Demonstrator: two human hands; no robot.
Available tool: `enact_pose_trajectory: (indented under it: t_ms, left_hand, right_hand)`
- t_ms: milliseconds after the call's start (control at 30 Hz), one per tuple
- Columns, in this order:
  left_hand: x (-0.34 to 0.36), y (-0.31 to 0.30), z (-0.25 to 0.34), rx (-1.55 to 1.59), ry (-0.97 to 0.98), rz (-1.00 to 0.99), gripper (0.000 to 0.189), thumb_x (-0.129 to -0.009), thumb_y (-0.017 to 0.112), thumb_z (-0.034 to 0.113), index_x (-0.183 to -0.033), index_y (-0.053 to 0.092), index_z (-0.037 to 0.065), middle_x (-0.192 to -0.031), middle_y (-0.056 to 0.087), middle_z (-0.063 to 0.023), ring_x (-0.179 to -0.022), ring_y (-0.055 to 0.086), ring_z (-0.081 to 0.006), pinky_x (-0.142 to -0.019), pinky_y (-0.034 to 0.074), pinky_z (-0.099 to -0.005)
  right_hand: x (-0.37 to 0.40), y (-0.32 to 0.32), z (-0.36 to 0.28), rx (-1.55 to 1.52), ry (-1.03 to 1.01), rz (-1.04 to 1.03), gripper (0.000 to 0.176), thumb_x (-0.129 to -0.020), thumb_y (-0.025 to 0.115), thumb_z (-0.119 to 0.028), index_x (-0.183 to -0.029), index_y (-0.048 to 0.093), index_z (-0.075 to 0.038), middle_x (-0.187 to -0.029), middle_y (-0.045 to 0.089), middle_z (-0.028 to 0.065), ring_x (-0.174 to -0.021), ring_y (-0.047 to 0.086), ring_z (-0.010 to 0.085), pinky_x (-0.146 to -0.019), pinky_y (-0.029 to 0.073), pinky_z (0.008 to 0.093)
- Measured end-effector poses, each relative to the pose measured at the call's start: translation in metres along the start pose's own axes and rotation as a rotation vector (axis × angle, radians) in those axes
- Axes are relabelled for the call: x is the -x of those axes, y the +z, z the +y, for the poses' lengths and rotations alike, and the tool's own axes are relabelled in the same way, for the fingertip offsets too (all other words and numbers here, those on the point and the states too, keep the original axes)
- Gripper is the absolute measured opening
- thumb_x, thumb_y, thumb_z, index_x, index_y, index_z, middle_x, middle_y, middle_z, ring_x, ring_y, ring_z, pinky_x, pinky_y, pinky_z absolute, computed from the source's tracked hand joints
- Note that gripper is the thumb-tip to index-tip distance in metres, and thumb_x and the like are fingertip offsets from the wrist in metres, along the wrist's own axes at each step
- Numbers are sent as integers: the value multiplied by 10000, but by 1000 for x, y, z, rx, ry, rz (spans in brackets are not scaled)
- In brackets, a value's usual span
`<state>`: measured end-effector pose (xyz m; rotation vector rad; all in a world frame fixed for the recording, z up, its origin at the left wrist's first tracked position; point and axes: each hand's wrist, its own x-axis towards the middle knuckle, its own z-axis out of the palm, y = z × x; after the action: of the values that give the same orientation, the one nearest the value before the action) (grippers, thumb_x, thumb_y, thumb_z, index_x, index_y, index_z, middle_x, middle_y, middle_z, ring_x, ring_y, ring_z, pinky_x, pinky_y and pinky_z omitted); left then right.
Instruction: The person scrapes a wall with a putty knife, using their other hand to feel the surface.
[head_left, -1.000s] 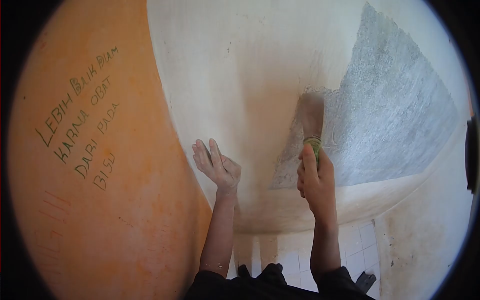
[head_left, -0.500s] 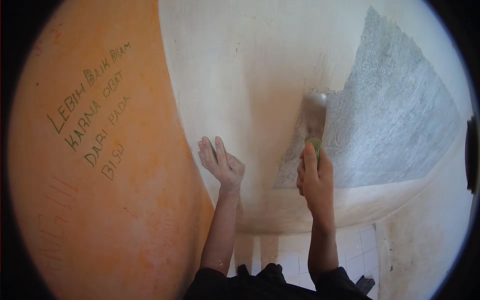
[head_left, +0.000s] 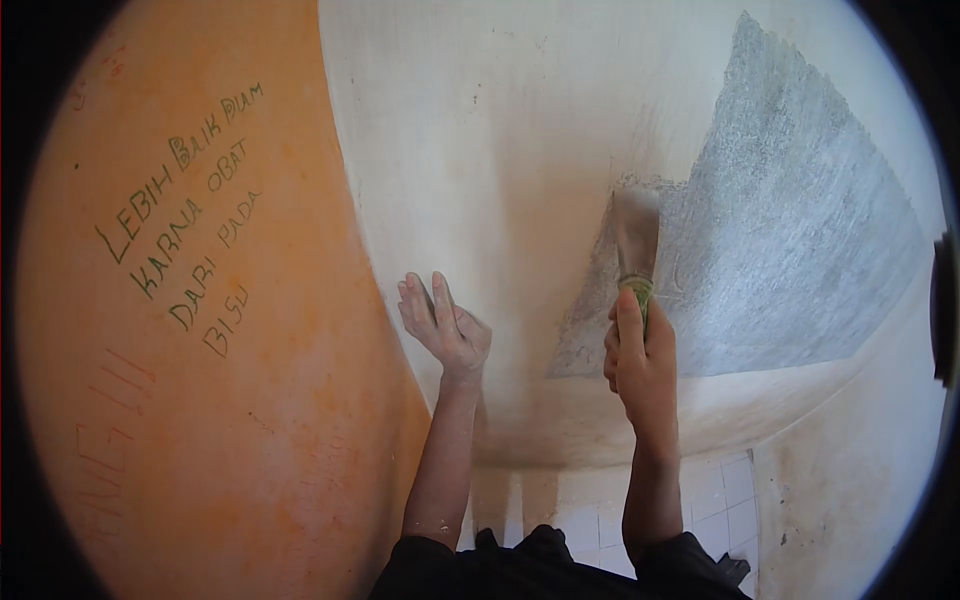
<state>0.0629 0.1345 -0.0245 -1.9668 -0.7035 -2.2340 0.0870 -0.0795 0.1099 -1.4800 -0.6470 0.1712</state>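
Note:
My right hand is wrapped round the green handle of a wall scraper, thumb laid along the handle. The wide metal blade points up, its edge close to the upper border of a rough grey patch where the wall's pale coat is gone. To the left, my left hand leans on the off-white wall with fingers stretched upward, near the corner with the orange wall. Pale dust coats its fingers.
The orange wall on the left bears green handwriting and fainter red marks. White floor tiles show below, beside my dark clothing. A stained pale wall runs along the lower right; a dark object sits at the right edge.
The scraper and my right hand have shifted slightly right and down, the blade edge now a little lower on the patch. My left hand stays in place.

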Motion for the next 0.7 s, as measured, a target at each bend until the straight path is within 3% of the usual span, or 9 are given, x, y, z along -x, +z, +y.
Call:
enact_pose_trajectory:
  t_ms: [633, 700]
  left_hand:
    - [3, 2, -2, 4, 14, -12, 451, -1012, 313, 164, -1360, 462, -80, -1482, 354, -257, -1403, 281, -395, -1136, 237, -515]
    - [6, 5, -3, 46, -20, 38, 442, -1009, 310, 175, -1343, 513, -34, -1476, 376, -255, -1394, 310, -406, -1121, 226, -508]
  right_hand:
    - [-8, 5, -21, -61, -11, -13, 274, -1032, 465, -284, -898, 526, -52, -604, 399, -62, -487, 357, 11, -420, 303, 207]
    - [-3, 1, -20, -58, -17, -30, 274, -1032, 465, -285, -893, 522, -56, -607, 396, -64, -486, 353, 9, -418, 299, 204]
